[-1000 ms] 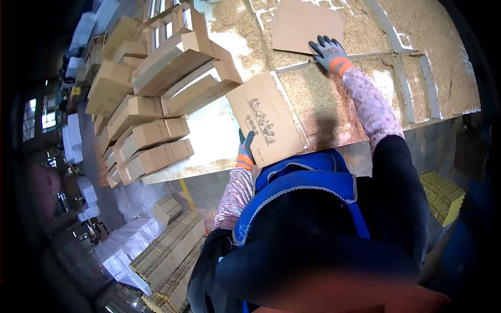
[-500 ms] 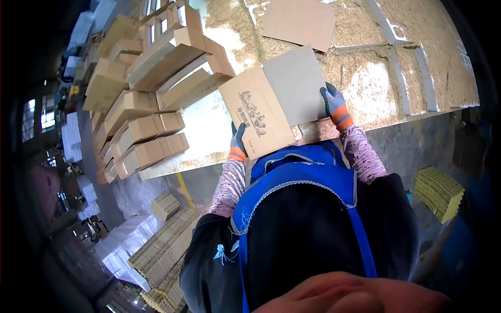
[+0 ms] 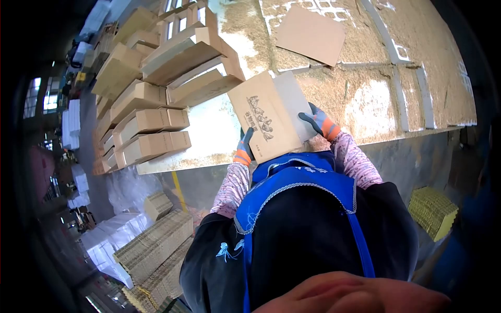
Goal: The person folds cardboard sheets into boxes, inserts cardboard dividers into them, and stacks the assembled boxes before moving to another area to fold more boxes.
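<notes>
My left hand, in a grey and orange glove, is closed on the lower left edge of a brown cardboard carton. Chinese characters and a drawing are printed on the carton's upper face, which lies tilted near the table's front edge. A grey cardboard sheet sticks out from the carton's right side, its left part hidden by the printed panel. My right hand, gloved the same way, is closed on the right edge of that sheet, thumb on top.
Open cardboard boxes stand in rows on the table's left. A loose brown cardboard sheet lies farther back on the worn tabletop. Bundled cardboard stacks rest below left, and a yellowish stack sits at the right.
My right hand has moved left toward the carton with the grey sheet, and less of the sheet shows beside the printed panel. My left hand keeps its hold on the carton.
</notes>
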Available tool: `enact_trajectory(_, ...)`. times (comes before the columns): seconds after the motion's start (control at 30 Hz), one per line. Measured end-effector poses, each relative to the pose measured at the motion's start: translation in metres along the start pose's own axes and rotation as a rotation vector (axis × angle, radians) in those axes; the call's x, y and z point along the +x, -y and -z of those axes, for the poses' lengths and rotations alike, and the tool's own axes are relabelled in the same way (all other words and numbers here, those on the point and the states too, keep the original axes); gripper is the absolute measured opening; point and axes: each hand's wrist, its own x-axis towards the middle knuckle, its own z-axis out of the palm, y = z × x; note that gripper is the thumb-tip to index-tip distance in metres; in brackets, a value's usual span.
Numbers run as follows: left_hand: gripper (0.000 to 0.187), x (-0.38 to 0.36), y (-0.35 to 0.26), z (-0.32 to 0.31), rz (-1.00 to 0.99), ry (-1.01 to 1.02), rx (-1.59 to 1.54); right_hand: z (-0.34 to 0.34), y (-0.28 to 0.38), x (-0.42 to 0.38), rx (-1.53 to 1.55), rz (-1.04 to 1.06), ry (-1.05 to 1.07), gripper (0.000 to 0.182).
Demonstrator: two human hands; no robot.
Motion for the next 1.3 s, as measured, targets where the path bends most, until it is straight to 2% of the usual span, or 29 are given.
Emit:
enact_trajectory(0.07, 0.042, -0.002, 0.005, -0.013, -0.093, 0.079, 0.004, -0.004, 0.025, 0.002, 0.027, 0.016, 0.032, 0.048)
enact_trajectory(0.1, 0.041, -0.003, 0.008, -0.018, -0.174, 0.149, 0.017, -0.004, 0.036, 0.004, -0.215, 0.180, 0.032, 0.045)
enact_trajectory(0.13, 0.040, 0.003, 0.010, -0.019, -0.117, 0.232, -0.020, -0.010, 0.054, 0.003, -0.455, 0.342, 0.036, 0.042)
enact_trajectory(0.17, 0.040, 0.009, 0.013, -0.020, -0.124, 0.231, -0.035, -0.012, 0.075, -0.001, -0.468, 0.339, 0.047, 0.042)
enact_trajectory(0.23, 0.035, 0.017, 0.017, -0.035, 0.085, 0.353, -0.168, -0.040, 0.149, -0.020, -1.049, 0.177, 0.178, 0.038)
enact_trajectory(0.27, 0.034, 0.025, 0.028, -0.040, -0.249, 0.426, 0.392, -0.057, 0.176, -0.026, -1.301, 0.157, 0.202, 0.037)
enact_trajectory(0.3, 0.033, 0.038, 0.043, -0.041, -0.581, 0.466, 0.959, -0.061, 0.175, -0.024, -1.309, 0.157, 0.208, 0.037)
enact_trajectory(0.33, 0.025, 0.063, 0.058, -0.034, -0.840, 0.508, 1.434, -0.062, 0.171, -0.019, -1.498, 0.245, 0.243, 0.036)
enact_trajectory(0.37, 0.021, 0.082, 0.076, -0.034, -0.885, 0.685, 0.947, -0.063, 0.165, -0.014, -1.682, 0.334, 0.276, 0.035)
enact_trajectory(0.43, 0.024, 0.055, 0.067, -0.072, 0.429, 0.090, 0.180, -0.054, 0.137, 0.001, -1.687, 0.239, 0.337, 0.035)
enact_trajectory(0.5, 0.032, 0.035, 0.052, -0.084, 0.209, 0.341, 0.918, -0.035, 0.106, 0.016, -1.616, 0.222, 0.431, 0.038)
enact_trajectory(0.53, 0.032, 0.022, 0.043, -0.090, -0.239, 0.336, 1.306, -0.034, 0.105, 0.015, -1.567, 0.184, 0.429, 0.040)
enact_trajectory(0.57, 0.031, 0.006, 0.034, -0.093, -0.647, 0.288, 1.405, -0.033, 0.107, 0.015, -1.569, 0.182, 0.430, 0.040)
enact_trajectory(0.6, 0.029, -0.037, -0.005, -0.120, -1.058, 0.228, 1.474, -0.032, 0.108, 0.016, -1.559, 0.162, 0.395, 0.041)
enact_trajectory(0.67, 0.027, -0.055, -0.057, -0.129, -1.279, 0.203, 1.670, -0.033, 0.110, 0.015, -1.525, 0.109, 0.355, 0.044)
enact_trajectory(0.73, 0.034, -0.041, -0.077, -0.131, -1.319, 0.181, 1.976, -0.035, 0.107, 0.025, -1.517, 0.088, 0.282, 0.047)
enact_trajectory(0.77, 0.039, -0.032, -0.080, -0.131, -1.323, 0.162, 2.099, -0.042, 0.108, 0.029, -1.533, 0.053, 0.245, 0.047)
enact_trajectory(0.83, 0.044, -0.027, -0.095, -0.156, -0.876, 0.273, 2.256, -0.050, 0.096, 0.036, -1.589, 0.073, 0.171, 0.046)
enact_trajectory(0.87, 0.054, -0.010, -0.088, -0.147, -0.783, 0.253, 2.329, -0.052, 0.086, 0.038, -1.649, 0.091, 0.107, 0.045)
enact_trajectory(0.9, 0.054, 0.000, -0.076, -0.136, -0.785, 0.261, 2.331, -0.053, 0.073, 0.041, -1.714, 0.124, 0.091, 0.042)
enact_trajectory(0.97, 0.064, 0.019, -0.065, -0.129, -0.636, 0.227, 2.260, -0.056, 0.059, 0.032, -1.754, 0.258, -0.014, 0.037)
enact_trajectory(1.0, 0.074, 0.020, -0.071, -0.138, -0.495, 0.276, 2.256, -0.053, 0.055, 0.026, -1.735, 0.410, -0.076, 0.030)
enact_trajectory(1.03, 0.074, 0.025, -0.074, -0.139, -0.496, 0.278, 2.261, -0.049, 0.059, 0.020, -1.731, 0.411, -0.080, 0.030)
enact_trajectory(1.1, 0.070, 0.028, -0.071, -0.133, -0.542, 0.188, 2.184, -0.045, 0.069, -0.002, -1.812, 0.787, -0.167, 0.026)
enact_trajectory(1.13, 0.070, 0.025, -0.078, -0.142, -0.438, 0.248, 2.189, -0.048, 0.077, -0.012, -1.848, 0.520, -0.069, 0.029)
enact_trajectory(1.17, 0.070, 0.021, -0.081, -0.150, -0.427, 0.255, 2.190, -0.046, 0.074, -0.011, -1.842, 0.511, -0.067, 0.029)
enact_trajectory(1.23, 0.069, 0.013, -0.086, -0.166, -0.178, 0.198, 2.259, -0.038, 0.072, -0.004, -1.455, 0.076, 0.058, 0.032)
enact_trajectory(1.3, 0.074, 0.025, -0.080, -0.161, -0.186, 0.232, 2.284, -0.039, 0.070, 0.016, -1.551, -0.012, 0.129, 0.037)
